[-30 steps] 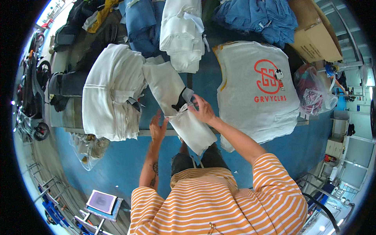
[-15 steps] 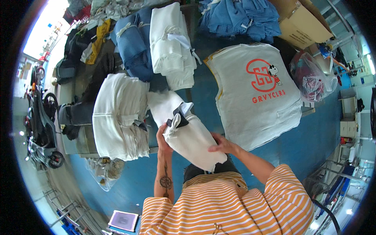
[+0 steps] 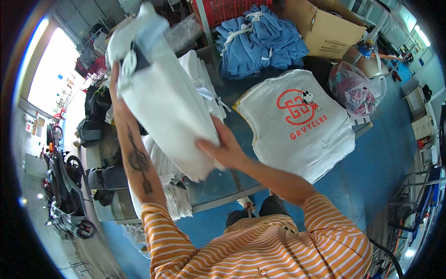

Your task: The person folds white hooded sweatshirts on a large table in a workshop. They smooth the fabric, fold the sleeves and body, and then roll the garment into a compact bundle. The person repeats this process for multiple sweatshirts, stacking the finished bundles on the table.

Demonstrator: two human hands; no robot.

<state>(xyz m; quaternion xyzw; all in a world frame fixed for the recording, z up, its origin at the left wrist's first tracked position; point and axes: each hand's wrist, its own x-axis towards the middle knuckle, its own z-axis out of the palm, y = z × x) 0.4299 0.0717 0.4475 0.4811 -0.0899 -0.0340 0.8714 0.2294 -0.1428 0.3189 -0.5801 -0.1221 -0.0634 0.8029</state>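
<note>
A rolled bundle of white fabric [image 3: 162,102], tied with a white strip and showing a dark patch near its far end, is held up in both hands over the table. My left hand [image 3: 115,79] grips its far left side, with most of the fingers hidden behind the cloth. At the near end, my right hand [image 3: 226,146] is closed on the bundle, thumb on top. Beneath and beside it are a tied white bundle [image 3: 203,76] and a white fabric stack [image 3: 181,202], both partly covered. To the right lies a pile of white cut panels [image 3: 302,135] with a red print and cartoon dog.
Tied blue fabric bundles [image 3: 260,42] sit at the back, beside an open cardboard box [image 3: 330,35]. A clear plastic bag with reddish contents [image 3: 357,90] stands at the table's right. Dark bags [image 3: 111,179] lie on the left, and a motorcycle [image 3: 62,195] is parked beyond.
Both hands have lifted the white bundle up, away from my body and to the left. The view has shifted too. The blue roll seen earlier at back left is now hidden behind it.
</note>
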